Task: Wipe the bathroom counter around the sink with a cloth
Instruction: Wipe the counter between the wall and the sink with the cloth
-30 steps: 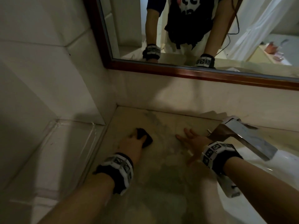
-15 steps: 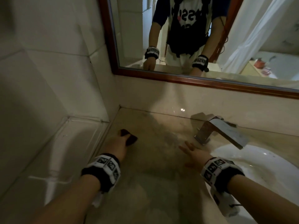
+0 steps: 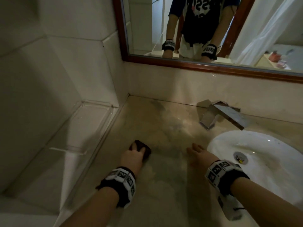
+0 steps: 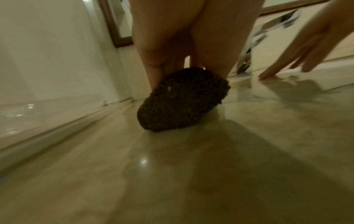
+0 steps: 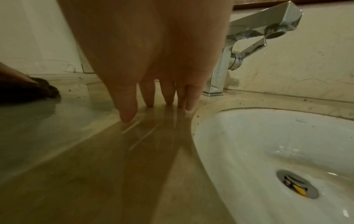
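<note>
Pinching the cloth (image 3: 140, 149) in left fingers (image 4: 153, 66), we are pressing evenly along the tabletop (image 3: 164, 185), right fingers (image 5: 126, 103) spread flat.

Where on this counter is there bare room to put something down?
Bare counter lies between mirror wall, faucet and hands. It is crowded near the left hand pressing the cloth, and near the right hand beside the sink.

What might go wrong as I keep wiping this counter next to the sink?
The counter looks wet and glossy, so your right hand, resting flat beside the sink, may slip. The cloth is bunched small in your left hand, so it may miss the grit near the faucet.
</note>
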